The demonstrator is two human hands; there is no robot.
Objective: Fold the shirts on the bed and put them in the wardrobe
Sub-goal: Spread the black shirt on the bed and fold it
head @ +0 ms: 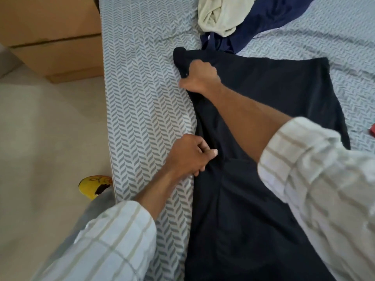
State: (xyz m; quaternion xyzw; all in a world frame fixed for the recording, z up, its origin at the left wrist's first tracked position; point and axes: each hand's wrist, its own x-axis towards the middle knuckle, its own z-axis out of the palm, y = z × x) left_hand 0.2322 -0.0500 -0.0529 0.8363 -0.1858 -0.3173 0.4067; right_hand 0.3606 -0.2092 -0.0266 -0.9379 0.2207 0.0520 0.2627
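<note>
Checked white sleeves frame a dark navy cotton shirt spread on the chevron-print bed sheet — left hand pinching its side edge, right hand gripping the far corner. Best to draw both evenly across, keeping the fold straight.

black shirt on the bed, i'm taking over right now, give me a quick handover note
Left hand: grip on the black shirt at its left edge, mid-length.
Right hand: grip on the same edge, farther up near the top corner.
Black shirt lies spread on the bed, not yet folded.
Cream shirt and blue shirt sit crumpled at the far end, untouched.
Done: nothing folded or stored that shows.
Left: fold all three and put them in the wardrobe, which is out of view.
</note>
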